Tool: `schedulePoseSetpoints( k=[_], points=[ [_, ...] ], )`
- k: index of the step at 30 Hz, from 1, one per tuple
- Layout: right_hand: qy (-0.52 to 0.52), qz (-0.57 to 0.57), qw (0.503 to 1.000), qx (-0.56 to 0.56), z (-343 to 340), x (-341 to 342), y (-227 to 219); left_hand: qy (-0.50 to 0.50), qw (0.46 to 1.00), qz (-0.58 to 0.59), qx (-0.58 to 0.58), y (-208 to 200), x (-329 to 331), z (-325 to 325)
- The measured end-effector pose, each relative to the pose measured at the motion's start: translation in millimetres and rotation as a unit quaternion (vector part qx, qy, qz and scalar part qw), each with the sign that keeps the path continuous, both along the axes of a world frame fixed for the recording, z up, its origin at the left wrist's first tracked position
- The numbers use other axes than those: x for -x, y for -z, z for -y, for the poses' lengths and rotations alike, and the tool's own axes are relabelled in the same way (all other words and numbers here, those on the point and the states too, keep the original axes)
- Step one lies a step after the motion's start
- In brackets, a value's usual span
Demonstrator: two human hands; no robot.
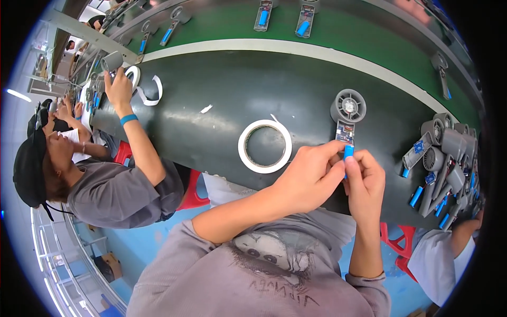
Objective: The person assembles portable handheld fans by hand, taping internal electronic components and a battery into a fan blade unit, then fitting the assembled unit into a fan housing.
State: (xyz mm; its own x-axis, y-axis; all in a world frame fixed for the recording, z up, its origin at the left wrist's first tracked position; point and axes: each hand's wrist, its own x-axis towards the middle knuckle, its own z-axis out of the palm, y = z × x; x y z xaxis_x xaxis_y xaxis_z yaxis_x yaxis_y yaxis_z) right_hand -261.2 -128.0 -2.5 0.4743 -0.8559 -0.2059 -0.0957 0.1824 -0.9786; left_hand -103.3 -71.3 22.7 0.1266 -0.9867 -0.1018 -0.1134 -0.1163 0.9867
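Observation:
My left hand [311, 177] and my right hand [366, 185] meet near the table's front edge. Between their fingertips is a blue cylindrical battery [348, 151], which both hands pinch. Just beyond them lies a grey handheld fan [348, 106] with a round grille head; a circuit board [345, 132] shows in its opened handle. My fingers cover the handle's lower end, so whether the battery sits in it is hidden. To the left of my left hand a roll of white tape [242, 147] lies flat on the dark table.
A pile of grey fan parts with blue batteries [449, 158] is heaped at the right. Opened fans [306, 21] lie on the green belt [222, 24] beyond a pale rail [237, 45]. At left, a co-worker [116, 185] holds a fan part [111, 62] near white tape [153, 92].

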Motion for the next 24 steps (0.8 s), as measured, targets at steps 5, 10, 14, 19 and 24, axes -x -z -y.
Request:
schedulePoseSetpoints(
  k=[5,10,14,19,24],
  points=[
    [-0.002,-0.001,1.000,0.024,-1.9,-3.7,0.2,0.021,0.995,-0.064,-0.074,8.9,-3.7,-0.3],
    [0.046,0.007,0.996,0.078,-3.1,-4.8,12.8,-0.023,0.988,-0.120,-0.098,13.1,-7.9,-1.0],
    [-0.015,0.001,0.933,0.360,9.6,1.2,15.2,-0.018,0.962,-0.235,-0.135,5.4,-12.7,3.2],
    [-0.066,0.005,0.883,0.465,18.6,2.0,16.9,0.008,0.961,-0.222,-0.164,-0.2,-17.1,2.7],
    [-0.132,-0.016,0.845,0.518,29.7,6.0,16.2,-0.013,0.985,-0.100,-0.139,1.3,-20.7,5.7]
  ],
)
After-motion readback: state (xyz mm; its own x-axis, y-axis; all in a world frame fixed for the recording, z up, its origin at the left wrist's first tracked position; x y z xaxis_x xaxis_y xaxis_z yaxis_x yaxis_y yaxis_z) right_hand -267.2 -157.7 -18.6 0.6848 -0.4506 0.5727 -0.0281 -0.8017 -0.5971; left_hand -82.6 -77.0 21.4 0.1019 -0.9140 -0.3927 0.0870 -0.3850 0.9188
